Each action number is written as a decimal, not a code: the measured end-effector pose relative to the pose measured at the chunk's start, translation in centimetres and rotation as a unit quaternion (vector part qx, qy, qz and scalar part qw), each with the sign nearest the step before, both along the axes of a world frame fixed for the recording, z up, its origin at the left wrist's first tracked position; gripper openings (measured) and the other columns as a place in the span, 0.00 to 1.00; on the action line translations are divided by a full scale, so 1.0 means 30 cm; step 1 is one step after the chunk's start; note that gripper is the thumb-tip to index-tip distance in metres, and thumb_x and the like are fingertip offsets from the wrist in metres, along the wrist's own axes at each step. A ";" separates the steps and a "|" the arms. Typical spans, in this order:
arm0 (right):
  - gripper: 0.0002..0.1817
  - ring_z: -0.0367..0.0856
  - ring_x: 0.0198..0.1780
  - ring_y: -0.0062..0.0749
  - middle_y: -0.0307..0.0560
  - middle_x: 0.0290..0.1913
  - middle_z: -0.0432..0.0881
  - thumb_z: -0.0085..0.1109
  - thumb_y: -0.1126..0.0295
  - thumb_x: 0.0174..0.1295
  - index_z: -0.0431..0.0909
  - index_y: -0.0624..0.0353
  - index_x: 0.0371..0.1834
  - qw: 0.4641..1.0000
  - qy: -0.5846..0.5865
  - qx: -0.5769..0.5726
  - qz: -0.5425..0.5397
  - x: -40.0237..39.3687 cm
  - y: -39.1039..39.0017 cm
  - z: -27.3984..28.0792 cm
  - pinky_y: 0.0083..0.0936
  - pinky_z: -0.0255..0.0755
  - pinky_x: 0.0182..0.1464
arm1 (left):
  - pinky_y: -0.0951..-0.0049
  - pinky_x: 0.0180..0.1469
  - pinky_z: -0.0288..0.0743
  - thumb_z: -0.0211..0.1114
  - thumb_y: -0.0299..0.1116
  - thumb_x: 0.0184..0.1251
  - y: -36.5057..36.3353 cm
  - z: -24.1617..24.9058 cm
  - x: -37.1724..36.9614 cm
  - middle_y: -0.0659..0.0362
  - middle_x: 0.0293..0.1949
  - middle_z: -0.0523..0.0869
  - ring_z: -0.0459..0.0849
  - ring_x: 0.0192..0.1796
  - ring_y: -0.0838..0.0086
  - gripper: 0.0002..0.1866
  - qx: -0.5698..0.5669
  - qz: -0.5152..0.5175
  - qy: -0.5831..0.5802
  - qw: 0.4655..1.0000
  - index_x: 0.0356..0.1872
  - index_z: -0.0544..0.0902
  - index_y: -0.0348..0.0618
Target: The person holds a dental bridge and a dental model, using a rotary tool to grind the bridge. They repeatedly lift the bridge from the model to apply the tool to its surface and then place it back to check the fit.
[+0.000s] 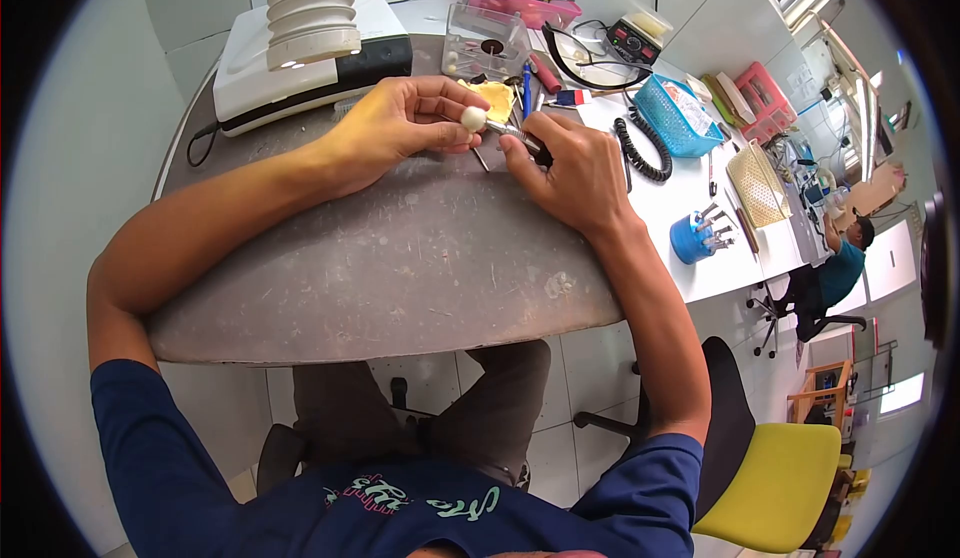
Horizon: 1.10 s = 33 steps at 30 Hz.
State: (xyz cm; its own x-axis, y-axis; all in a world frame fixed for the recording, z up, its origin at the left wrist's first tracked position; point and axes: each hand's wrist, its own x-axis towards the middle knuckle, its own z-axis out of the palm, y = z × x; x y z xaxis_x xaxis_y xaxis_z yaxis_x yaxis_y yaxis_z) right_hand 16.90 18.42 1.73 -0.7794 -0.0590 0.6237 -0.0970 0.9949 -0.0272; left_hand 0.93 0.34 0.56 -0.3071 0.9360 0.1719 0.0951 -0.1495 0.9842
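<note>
Between the thumb and fingertips of my left hand (392, 130) is a small whitish rounded piece (474, 118). My right hand (578, 170) is closed around a slim metal rotary handpiece (512, 135), with its tip pointing left, right at the whitish piece. Both hands are over the far part of the grey worktable (400, 258). Just behind them lies a yellow cloth-like piece (492, 98), partly covered by the fingers. A thin metal rod (481, 160) rests on the table below the whitish piece.
Left of my hands stands a white suction unit (240, 68) under a ribbed hose (312, 8). Behind are a clear plastic box (485, 30) and a control box (632, 44). At right are a blue basket (678, 118), a blue bur holder (690, 240) and a seated person (840, 270).
</note>
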 end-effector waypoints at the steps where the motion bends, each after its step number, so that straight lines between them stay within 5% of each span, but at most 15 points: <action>1: 0.17 0.83 0.23 0.42 0.47 0.23 0.81 0.63 0.54 0.65 0.82 0.59 0.32 1.000 -0.004 -0.005 -0.004 0.004 0.010 -0.008 0.37 0.76 0.27 | 0.77 0.61 0.79 0.65 0.29 0.74 0.000 -0.001 -0.002 0.57 0.52 0.85 0.85 0.55 0.78 0.17 0.000 -0.001 0.000 1.000 0.60 0.78 0.38; 33: 0.16 0.82 0.22 0.45 0.48 0.24 0.82 0.63 0.56 0.65 0.80 0.59 0.30 1.000 -0.019 -0.019 -0.015 0.006 0.007 -0.004 0.39 0.74 0.26 | 0.77 0.54 0.81 0.68 0.23 0.67 0.006 -0.020 -0.007 0.58 0.47 0.88 0.85 0.47 0.79 0.16 0.029 -0.004 -0.033 0.999 0.55 0.82 0.36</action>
State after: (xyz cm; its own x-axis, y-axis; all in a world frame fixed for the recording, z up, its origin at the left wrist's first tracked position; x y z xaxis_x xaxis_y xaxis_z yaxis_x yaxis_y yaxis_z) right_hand 17.09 18.64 1.61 -0.8035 -0.0120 0.5952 -0.0647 0.9956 -0.0673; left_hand 0.72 0.51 -0.04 -0.3119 0.9278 0.2048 0.0291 -0.2061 0.9781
